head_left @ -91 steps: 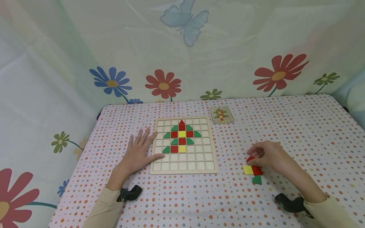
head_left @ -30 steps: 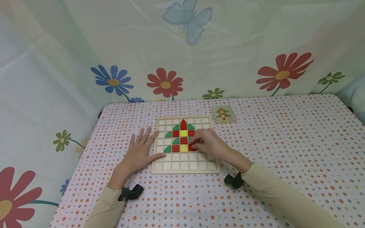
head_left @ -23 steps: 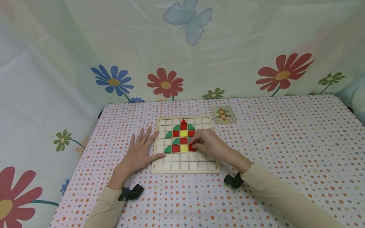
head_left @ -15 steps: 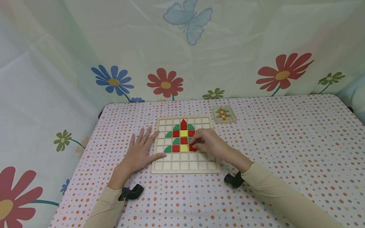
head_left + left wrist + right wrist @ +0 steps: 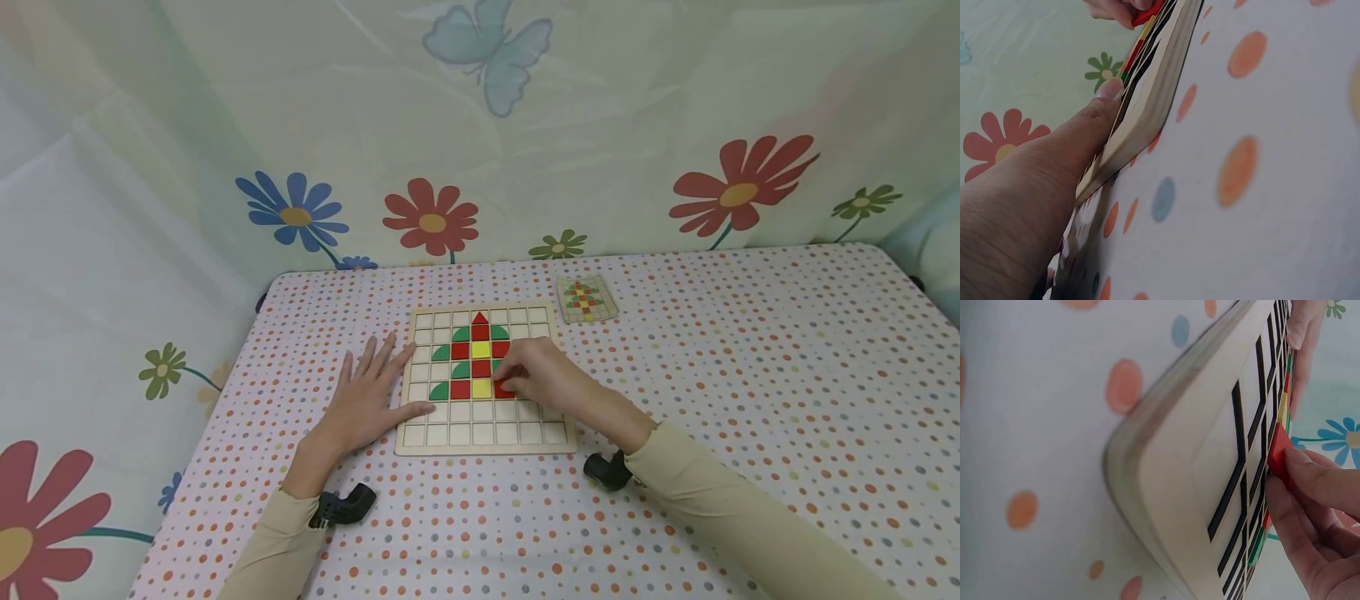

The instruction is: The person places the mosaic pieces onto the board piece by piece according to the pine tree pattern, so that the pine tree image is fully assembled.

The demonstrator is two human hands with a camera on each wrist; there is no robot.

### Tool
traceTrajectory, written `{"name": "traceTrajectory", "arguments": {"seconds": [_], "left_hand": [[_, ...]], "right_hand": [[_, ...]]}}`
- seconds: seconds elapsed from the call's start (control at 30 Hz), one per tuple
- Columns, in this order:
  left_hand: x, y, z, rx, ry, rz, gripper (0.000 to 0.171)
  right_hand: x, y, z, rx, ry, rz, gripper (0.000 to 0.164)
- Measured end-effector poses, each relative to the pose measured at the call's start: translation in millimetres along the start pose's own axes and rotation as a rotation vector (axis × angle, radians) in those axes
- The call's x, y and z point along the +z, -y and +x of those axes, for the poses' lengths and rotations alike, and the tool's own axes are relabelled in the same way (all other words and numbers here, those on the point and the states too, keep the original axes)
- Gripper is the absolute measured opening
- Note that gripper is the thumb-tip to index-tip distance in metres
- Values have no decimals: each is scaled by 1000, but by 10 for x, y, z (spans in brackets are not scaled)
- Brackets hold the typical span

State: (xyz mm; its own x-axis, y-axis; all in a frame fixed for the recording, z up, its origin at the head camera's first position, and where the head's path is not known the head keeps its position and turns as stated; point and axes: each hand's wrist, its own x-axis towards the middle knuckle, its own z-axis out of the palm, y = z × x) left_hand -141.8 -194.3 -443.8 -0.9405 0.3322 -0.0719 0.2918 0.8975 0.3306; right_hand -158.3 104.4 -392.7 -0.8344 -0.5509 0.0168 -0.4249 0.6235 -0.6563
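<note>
A wooden grid board (image 5: 450, 435) lies on the table, with red, yellow and green tiles set in a tree shape. My right hand (image 5: 551, 379) pinches a red square tile (image 5: 1280, 453) between thumb and fingers, at the cell right of the lower yellow tile (image 5: 482, 389). In the right wrist view this tile looks tilted against the board. Spread flat, my left hand (image 5: 363, 408) rests at the board's left edge, its thumb over the frame. My right fingers partly cover the green tiles on the tree's right side.
A small pattern card (image 5: 587, 298) showing the same kind of tree lies behind the board to the right. The spotted tablecloth (image 5: 750, 350) meets a flowered curtain (image 5: 615, 167) at the back. My right sleeve (image 5: 735, 508) crosses the table's right part.
My right hand has moved left from the loose tiles to the board, bringing the red tile; the forearm now covers where those tiles lay. Over the last second it stays nearly still. My left hand stays put.
</note>
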Motion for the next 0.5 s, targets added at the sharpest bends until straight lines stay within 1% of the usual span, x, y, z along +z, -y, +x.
{"name": "traceTrajectory", "arguments": {"seconds": [0.07, 0.3, 0.5], "left_hand": [[0, -2, -1, 1, 0, 1, 101], [-3, -7, 1, 0, 0, 6, 101], [2, -7, 7, 5, -8, 8, 101]], "right_hand": [[1, 8, 5, -8, 1, -24, 12], [11, 66, 9, 14, 20, -66, 13], [29, 95, -8, -26, 4, -134, 13]]}}
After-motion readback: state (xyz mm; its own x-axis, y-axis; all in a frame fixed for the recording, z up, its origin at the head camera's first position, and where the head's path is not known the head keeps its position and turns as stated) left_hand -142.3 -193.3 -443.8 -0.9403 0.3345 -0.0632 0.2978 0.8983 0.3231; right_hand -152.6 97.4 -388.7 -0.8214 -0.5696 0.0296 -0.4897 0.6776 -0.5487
